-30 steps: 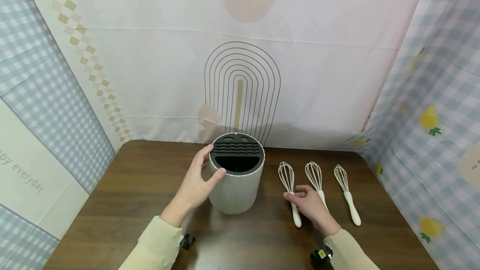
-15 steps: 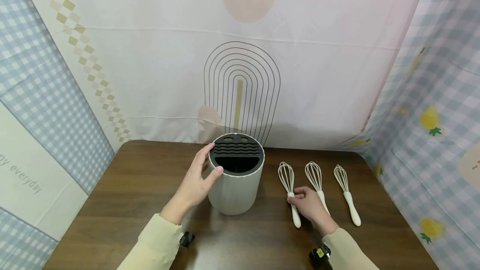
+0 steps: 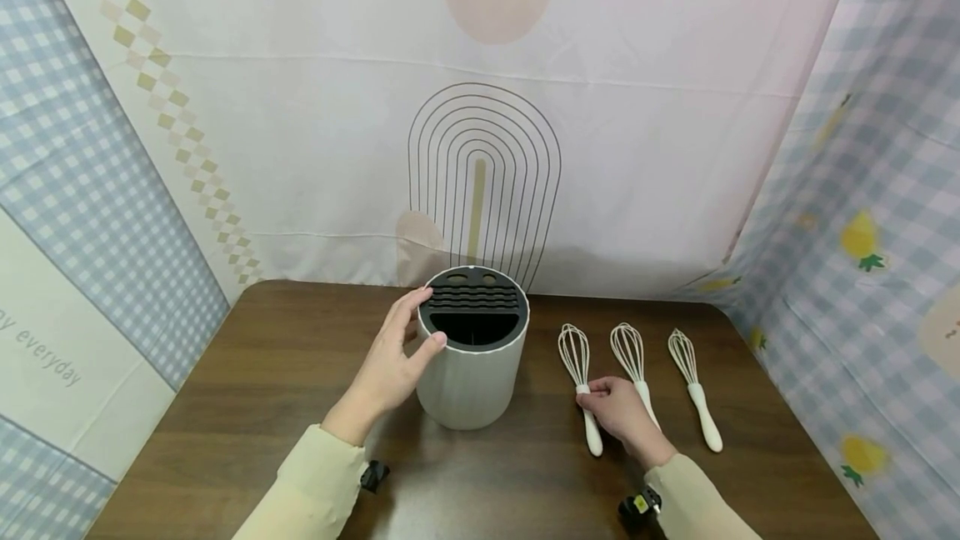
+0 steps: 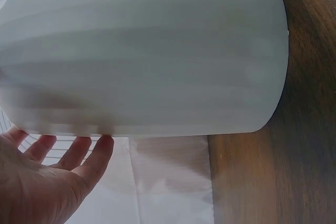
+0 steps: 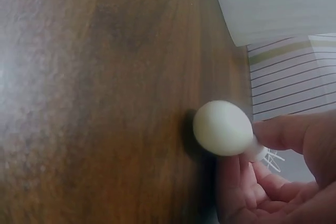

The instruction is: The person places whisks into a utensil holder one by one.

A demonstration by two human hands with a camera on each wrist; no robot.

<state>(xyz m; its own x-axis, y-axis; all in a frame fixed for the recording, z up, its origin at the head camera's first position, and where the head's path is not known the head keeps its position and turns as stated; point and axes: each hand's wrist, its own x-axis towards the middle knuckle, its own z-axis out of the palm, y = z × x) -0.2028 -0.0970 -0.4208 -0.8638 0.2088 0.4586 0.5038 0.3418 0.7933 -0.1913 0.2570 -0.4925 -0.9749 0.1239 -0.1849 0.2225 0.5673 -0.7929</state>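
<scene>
Fingers of the right hand (image 3: 622, 412) pinch the leftmost whisk (image 3: 582, 389) at its collar, thumb opposing. Compared with a second ago, thumb drawn in, whisk nudged a shade rightward; reads as contact turning into a hold, lift not evident. That whisk is on or just above the brown table (image 3: 300, 357), can't tell which, right of the pale canister (image 3: 471, 386) and apart from it. Left hand (image 3: 386, 377) grips the canister's left side, thumb near, fingers far; unchanged. Farther right: middle whisk (image 3: 641, 388), partly hidden by the hand, then outer whisk (image 3: 696, 394).
</scene>
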